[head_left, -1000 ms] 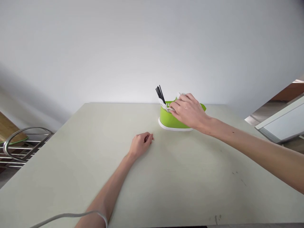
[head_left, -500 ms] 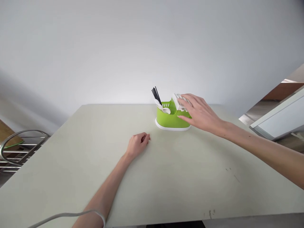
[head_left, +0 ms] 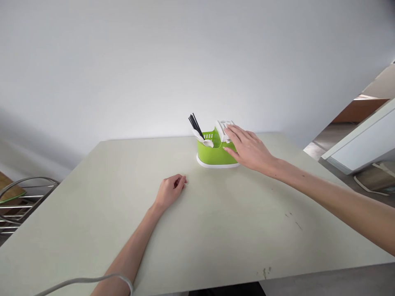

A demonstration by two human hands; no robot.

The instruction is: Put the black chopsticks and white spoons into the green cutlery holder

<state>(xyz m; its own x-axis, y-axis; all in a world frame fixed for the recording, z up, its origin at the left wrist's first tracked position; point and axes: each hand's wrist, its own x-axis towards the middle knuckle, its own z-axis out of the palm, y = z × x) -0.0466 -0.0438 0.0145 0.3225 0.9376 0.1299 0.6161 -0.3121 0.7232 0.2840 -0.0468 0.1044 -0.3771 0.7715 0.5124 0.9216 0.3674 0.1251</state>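
Nearest, a grey cable (head_left: 83, 280) is being draped over the left forearm (head_left: 132, 244), while dark scuffs (head_left: 264, 273) are being shown close to the near edge of the pale desk (head_left: 216, 230). Farther in, the left hand (head_left: 170, 190) is being rested nearer than the caddy and to its left; its fingers are being held loosely curled, with nothing seen in their grasp. Beyond the left edge, a metal rack (head_left: 31, 178) is being shown in part. Farther still, the right hand (head_left: 251, 150) is being held open, fingers stretched and thumb spread, at the right end of the green caddy (head_left: 212, 155); whether the white slotted insert (head_left: 221, 131) is being touched or merely overhung cannot be told. The caddy is being supported on its white base (head_left: 216, 166) near the far edge, right of that edge's middle. At its left end, white spoons (head_left: 208, 143) and black sticks (head_left: 195, 124) are being held aslant. Behind the far edge, the desk is being backed by a pale wall (head_left: 154, 61).
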